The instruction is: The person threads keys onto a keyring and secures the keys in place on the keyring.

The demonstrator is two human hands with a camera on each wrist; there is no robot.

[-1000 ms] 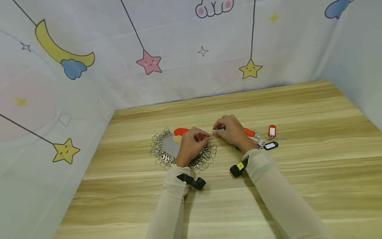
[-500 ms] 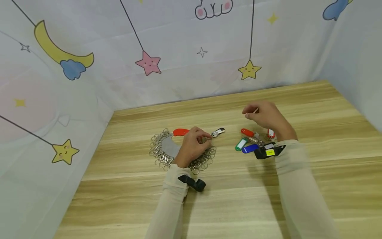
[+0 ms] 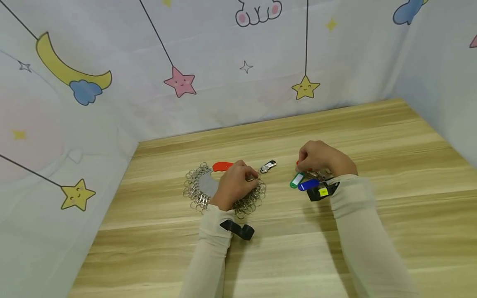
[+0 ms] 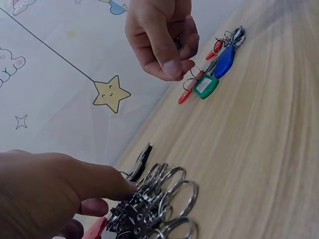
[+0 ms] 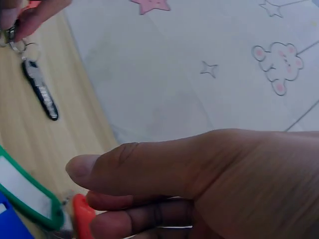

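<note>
A grey ring-shaped key holder [image 3: 207, 184] with a red grip [image 3: 222, 166] lies on the table, edged with several metal snap clips [image 4: 142, 211]. My left hand [image 3: 235, 184] rests over its right side, thumb and index finger pinching one of the clips. Just beyond those fingertips lies a black key tag [image 5: 37, 84] with a silver key, its ring close to the pinched clip. To the right, my right hand [image 3: 323, 158] hovers over a small pile of tagged keys. Its fingers are loosely bent, beside a red key tag [image 5: 83, 216], with nothing seen between them.
In the pile lie a green key tag [image 3: 297, 180] with a white label, a blue key tag [image 3: 308, 184] and other keys, partly hidden by my right hand. Behind the wooden table [image 3: 193, 256] hangs a pale cloth [image 3: 216, 99] printed with stars.
My right hand has let go of the black key tag, swung right and lowered over the pile. My left hand stays at the key holder. The view has shifted slightly.
</note>
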